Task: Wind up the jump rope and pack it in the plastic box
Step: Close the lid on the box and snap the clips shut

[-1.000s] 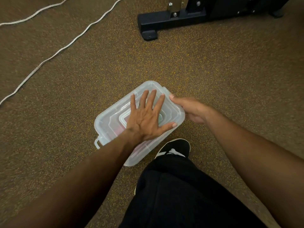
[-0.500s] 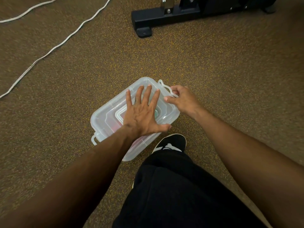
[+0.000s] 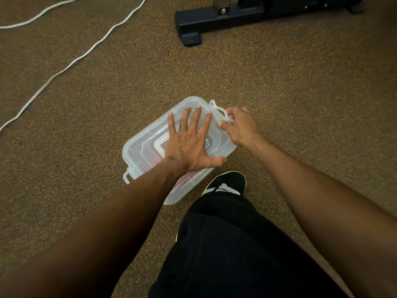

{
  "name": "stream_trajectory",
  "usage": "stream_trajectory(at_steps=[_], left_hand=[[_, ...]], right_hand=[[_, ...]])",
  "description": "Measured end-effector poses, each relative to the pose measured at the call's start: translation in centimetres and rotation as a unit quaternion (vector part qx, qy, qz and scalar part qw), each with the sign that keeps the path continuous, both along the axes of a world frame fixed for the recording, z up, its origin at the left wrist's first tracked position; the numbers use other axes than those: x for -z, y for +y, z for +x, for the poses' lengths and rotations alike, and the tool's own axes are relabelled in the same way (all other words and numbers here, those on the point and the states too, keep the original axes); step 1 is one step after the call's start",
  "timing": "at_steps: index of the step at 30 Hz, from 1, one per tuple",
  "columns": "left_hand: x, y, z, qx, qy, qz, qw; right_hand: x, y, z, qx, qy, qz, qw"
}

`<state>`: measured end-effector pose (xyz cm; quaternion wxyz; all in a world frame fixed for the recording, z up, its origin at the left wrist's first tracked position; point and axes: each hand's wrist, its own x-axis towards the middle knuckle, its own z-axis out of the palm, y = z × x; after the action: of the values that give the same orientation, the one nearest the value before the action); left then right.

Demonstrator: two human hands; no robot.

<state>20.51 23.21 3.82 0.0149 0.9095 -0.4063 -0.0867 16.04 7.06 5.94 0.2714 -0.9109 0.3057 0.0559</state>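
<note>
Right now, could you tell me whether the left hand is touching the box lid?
Touching. The head view shows the left hand lying flat on the lid, fingers spread.

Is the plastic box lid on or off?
On: the lid covers the box under the flat left hand; latch clipped or not, cannot tell.

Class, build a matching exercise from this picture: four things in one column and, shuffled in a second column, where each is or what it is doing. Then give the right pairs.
Column one
1. left hand
2. right hand
3. white cord
4. black shoe

Column two
A. lies on the carpet, well left of the plastic box
B. pressed flat on top of the box
C. on the carpet by the box's near side
D. fingers curled round the latch at the box's end

Pairs: 1-B, 2-D, 3-A, 4-C
</note>
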Motion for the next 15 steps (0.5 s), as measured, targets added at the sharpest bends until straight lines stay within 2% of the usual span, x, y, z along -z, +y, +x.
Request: stream_trajectory(at_steps=[5, 11, 13, 15], left_hand=[[-0.1, 0.0, 0.0, 0.001, 0.003, 0.010, 1.000], [-0.1, 0.0, 0.1, 0.001, 0.013, 0.002, 1.000], [-0.4, 0.2, 0.1, 0.008, 0.027, -0.002, 1.000], [-1.0, 0.7, 0.4, 0.006, 0.072, -0.051, 0.996]], right_hand=[[-0.1, 0.8, -0.2, -0.019, -0.013, -0.051, 0.998], [-0.7, 0.9, -0.5, -0.018, -0.012, 0.003, 1.000], [-1.3, 1.1, -1.4, -0.040, -0.026, 0.003, 0.999], [-2.0, 1.9, -2.6, -0.094, -0.031, -0.034, 0.994]])
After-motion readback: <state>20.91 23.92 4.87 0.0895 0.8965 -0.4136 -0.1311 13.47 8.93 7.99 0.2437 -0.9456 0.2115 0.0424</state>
